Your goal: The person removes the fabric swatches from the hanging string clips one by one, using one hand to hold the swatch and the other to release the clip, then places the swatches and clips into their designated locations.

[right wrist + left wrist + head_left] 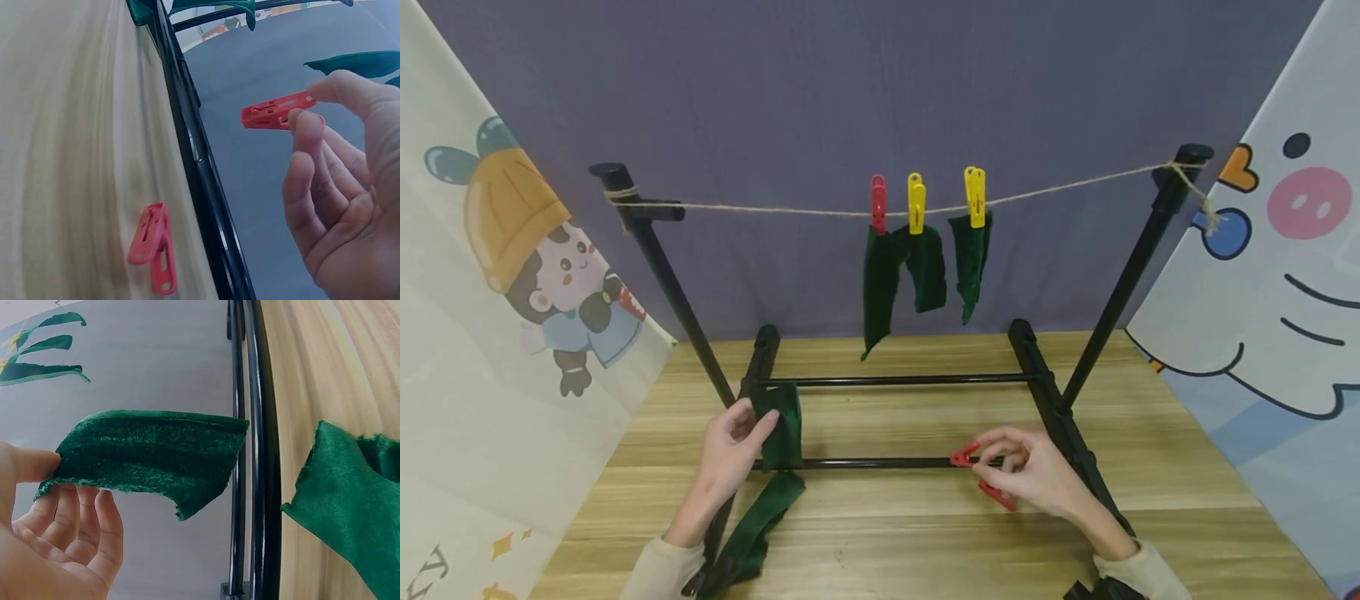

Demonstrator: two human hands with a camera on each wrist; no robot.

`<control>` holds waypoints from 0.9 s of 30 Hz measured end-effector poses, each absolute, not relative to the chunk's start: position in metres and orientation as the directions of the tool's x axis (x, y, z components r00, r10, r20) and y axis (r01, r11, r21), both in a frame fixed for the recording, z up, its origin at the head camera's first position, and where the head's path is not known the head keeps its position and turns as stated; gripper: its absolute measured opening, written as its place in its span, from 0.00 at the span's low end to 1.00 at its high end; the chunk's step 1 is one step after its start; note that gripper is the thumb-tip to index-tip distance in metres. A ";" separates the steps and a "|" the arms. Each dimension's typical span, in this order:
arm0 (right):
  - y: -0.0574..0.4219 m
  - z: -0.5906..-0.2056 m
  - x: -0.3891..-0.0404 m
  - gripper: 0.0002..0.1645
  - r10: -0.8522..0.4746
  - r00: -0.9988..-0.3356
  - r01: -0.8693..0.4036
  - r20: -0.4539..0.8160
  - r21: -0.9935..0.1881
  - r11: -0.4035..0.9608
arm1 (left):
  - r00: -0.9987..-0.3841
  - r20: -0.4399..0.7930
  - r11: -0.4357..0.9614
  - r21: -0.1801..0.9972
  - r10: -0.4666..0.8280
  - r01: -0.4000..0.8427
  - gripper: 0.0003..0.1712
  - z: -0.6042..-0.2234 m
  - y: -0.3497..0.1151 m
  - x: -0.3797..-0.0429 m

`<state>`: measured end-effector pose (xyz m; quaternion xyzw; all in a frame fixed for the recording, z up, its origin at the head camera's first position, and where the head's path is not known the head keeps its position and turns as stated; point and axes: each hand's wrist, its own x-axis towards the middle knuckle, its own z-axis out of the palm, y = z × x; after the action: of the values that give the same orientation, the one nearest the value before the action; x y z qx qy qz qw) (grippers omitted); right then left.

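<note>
"What's held?"
"From here I see the left hand [730, 446] pinching a green velvety fabric strip [787, 437], the right hand [1036, 473] a red plastic clothespin [962, 457], both above the worktop [880, 542]."
"And below?"
"Another green strip [767, 510], toward the worktop's left edge."

The right hand [1032, 475] partly hides the held red clothespin [257, 117] (its handle end).
</note>
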<state>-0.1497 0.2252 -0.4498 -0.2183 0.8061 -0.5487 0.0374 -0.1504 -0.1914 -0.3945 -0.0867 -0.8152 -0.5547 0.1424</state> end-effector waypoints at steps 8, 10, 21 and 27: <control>0.230 -0.461 -0.146 0.17 -0.423 -0.900 -0.249 0.107 -0.922 0.296 | -0.955 0.297 0.393 0.880 -0.014 0.267 0.17 -0.395 -0.194 -0.145; 0.232 -0.464 -0.145 0.17 -0.429 -0.898 -0.241 0.096 -0.924 0.297 | -0.953 0.302 0.400 0.874 -0.004 0.275 0.17 -0.397 -0.195 -0.144; 0.237 -0.477 -0.143 0.19 -0.427 -0.904 -0.138 -0.030 -0.924 0.356 | -0.962 0.274 0.419 0.872 0.007 0.252 0.17 -0.408 -0.199 -0.139; 0.235 -0.479 -0.141 0.18 -0.418 -0.906 -0.103 -0.070 -0.920 0.378 | -0.975 0.219 0.389 0.896 0.032 0.214 0.08 -0.422 -0.208 -0.141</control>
<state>-0.1413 0.2355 -0.4788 -0.1594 0.8169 -0.5343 0.1474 -0.1409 -0.2081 -0.4220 -0.0742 -0.8293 -0.5475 0.0832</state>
